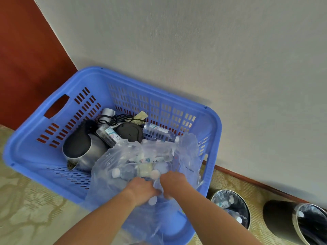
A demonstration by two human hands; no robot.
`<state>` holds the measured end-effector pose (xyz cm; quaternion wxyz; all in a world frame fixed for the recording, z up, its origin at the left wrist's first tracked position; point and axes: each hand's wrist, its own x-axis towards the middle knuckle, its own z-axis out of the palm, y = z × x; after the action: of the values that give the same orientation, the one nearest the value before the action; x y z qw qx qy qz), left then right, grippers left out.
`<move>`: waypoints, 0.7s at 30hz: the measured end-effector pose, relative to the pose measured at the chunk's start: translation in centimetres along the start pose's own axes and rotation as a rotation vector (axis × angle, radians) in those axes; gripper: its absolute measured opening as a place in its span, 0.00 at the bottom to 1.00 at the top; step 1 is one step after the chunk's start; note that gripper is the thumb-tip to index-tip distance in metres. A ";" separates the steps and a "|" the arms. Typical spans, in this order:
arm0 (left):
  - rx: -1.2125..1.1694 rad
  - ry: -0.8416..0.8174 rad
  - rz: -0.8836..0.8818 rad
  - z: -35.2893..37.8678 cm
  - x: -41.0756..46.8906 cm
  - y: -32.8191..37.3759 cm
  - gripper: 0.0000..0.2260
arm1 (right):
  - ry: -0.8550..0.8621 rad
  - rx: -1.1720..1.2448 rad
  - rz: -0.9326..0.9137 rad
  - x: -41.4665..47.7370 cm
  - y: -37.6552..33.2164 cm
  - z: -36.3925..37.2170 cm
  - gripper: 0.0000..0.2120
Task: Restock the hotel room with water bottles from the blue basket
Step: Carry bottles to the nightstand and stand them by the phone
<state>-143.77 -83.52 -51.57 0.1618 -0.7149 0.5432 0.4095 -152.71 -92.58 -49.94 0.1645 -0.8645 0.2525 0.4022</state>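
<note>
The left hand and the right hand were side by side, almost touching, both pushed knuckles-up into the mouth of a crumpled clear plastic bag. Their fingers were curled downward and blurred. Whether either had closed on a bottle or only on the film could not be told. A white cap showed just under the left hand.

Just beyond the fingertips, inside the bag, lay a heap of small clear plastic water bottles with white caps, all on their sides. The bag filled the near right corner of the blue slatted plastic basket. Two more loose labelled bottles lay toward the far edge. A silver and black electric kettle lay tipped along the left side, with its round black base and a coiled black cord behind it.

This looked like the picking step, getting bottles out of the bag, with nothing yet carried off. The next move would call for a firm grip round one bottle's body and a lift clear of the clinging film, with the other hand holding the bag open.

The basket stood on patterned beige carpet against a pale wall. Two round black waste bins stood off its right side.
</note>
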 end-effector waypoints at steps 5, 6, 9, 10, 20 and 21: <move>0.063 -0.021 0.169 -1.9 -2.9 -0.1 0.22 | -0.010 -0.028 0.006 -1.6 -0.4 -1.5 0.22; 0.111 -0.006 0.199 -2.2 -3.5 0.0 0.20 | -0.010 -0.030 0.004 -2.0 -0.4 -1.8 0.22; 0.134 0.077 0.237 -2.7 -4.7 0.1 0.12 | -0.003 -0.032 0.008 -3.0 -0.5 -2.6 0.18; 0.099 0.107 0.232 -2.9 -5.1 0.0 0.12 | 0.005 -0.029 0.013 -3.5 -0.5 -2.8 0.17; -0.223 0.301 0.159 -5.1 -9.4 -1.2 0.16 | 0.131 0.001 -0.033 -8.4 -0.8 -7.3 0.30; -0.255 0.320 0.150 -5.4 -10.0 -1.3 0.16 | 0.137 -0.017 -0.049 -8.9 -0.9 -7.8 0.29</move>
<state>-141.10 -80.30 -40.96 -0.0492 -0.7432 0.5572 0.3670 -152.29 -92.94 -38.05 0.1492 -0.8973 0.2384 0.3403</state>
